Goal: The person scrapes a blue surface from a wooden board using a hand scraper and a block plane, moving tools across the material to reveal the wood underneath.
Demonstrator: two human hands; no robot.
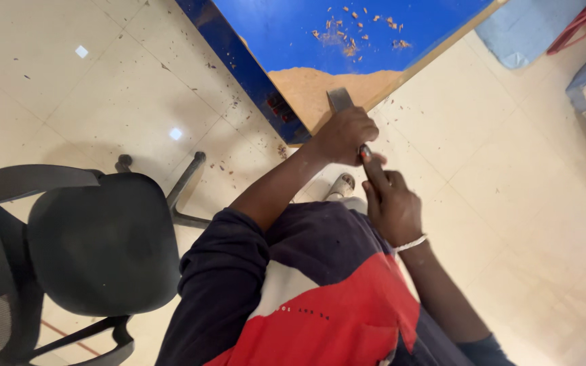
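Chair [96, 237] first, at the lower left of the frame: we see a black office seat with a matte padded cushion, a mesh back at the far left edge and curved plastic armrests, standing on glossy cream floor tiles [89, 102] speckled with wood chips. It lies well apart from both our hands.

Toward the centre, our left hand [344, 135] reaches up from a dark sleeve and closes in a fist around the lower part of a flat metal chisel blade [339, 99]. The fingers are curled tight and pressed together around the steel. The blade is a dull grey bar with a squared end; its long axis runs from the lower centre up toward the top of the frame, tilting slightly left, and its tip sits against the scraped edge of the board [327, 85].

That board fills the upper centre: a panel with a smooth blue face, a dark blue side and a pale tan patch where the coating is gone, rough and powdery, with orange shavings [354, 27] scattered above it.

Just right and below, our right hand [391, 203] grips the handle end of the tool [365, 153], fingers wrapped shut, a pale bracelet at the wrist. The two hands touch, left nearer the cutting end. We cannot tell the handle's material; only a dark stub with a red spot shows.
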